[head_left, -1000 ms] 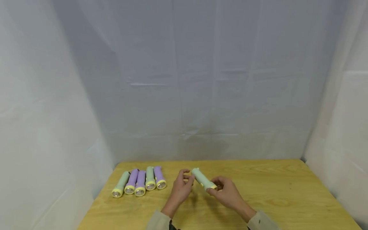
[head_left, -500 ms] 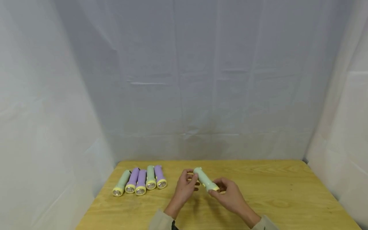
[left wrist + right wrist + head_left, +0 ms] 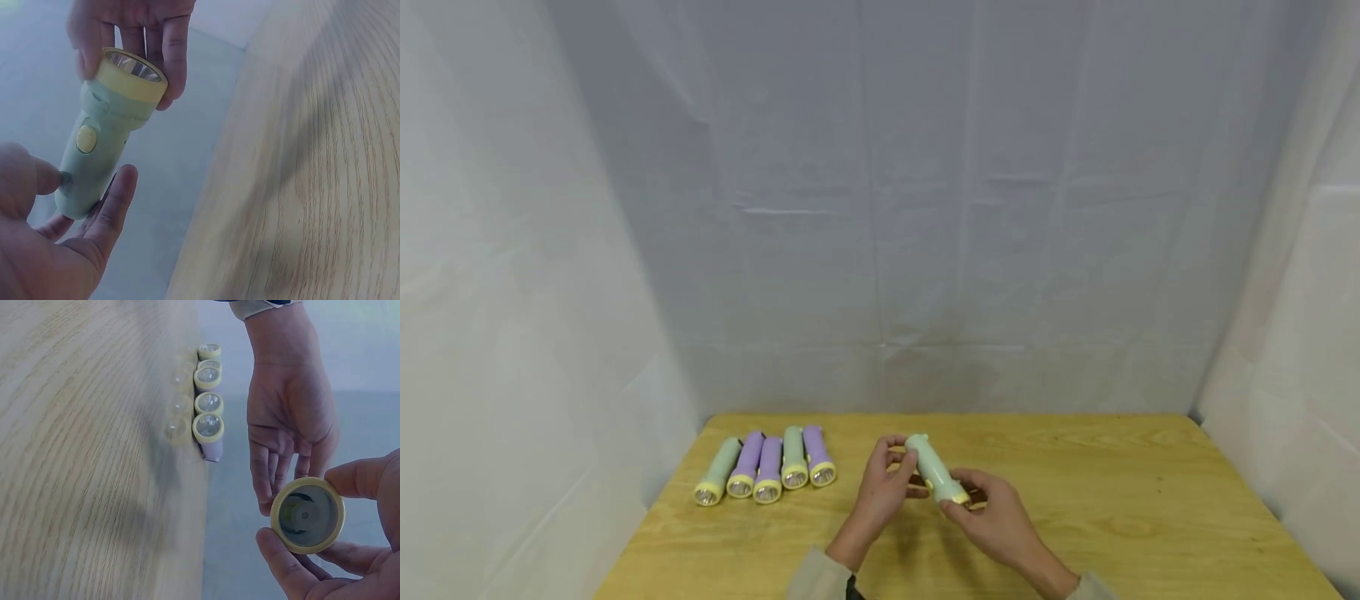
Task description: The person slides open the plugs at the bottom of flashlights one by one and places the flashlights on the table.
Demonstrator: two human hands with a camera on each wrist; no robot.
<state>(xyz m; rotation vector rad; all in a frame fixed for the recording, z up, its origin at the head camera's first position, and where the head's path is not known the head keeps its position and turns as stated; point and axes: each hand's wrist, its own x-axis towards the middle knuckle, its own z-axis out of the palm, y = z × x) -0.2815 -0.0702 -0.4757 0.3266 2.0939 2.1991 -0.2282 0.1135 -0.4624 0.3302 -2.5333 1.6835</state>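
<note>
A mint-green flashlight (image 3: 931,467) with a pale yellow head ring is held above the table, its lens end toward the person's right. My right hand (image 3: 996,512) grips it by the yellow ring, with thumb and fingers on opposite sides. At the tail end, my left hand (image 3: 880,490) has its thumb on the body and its fingers curled behind. The left wrist view shows a yellow switch button (image 3: 86,139) on the side of the body. Seen from the right wrist, the round lens (image 3: 307,515) faces the camera and hides most of the body.
On the left of the wooden table (image 3: 1105,517) several flashlights lie side by side, lens ends toward the person, including a green flashlight (image 3: 718,471) and a purple flashlight (image 3: 817,454). A pale sheet (image 3: 955,250) hangs behind the table, with more at both sides.
My left hand has come round the flashlight's tail end, its thumb now on the body. The flashlight has swung slightly steeper in the head view. The row of flashlights stays put.
</note>
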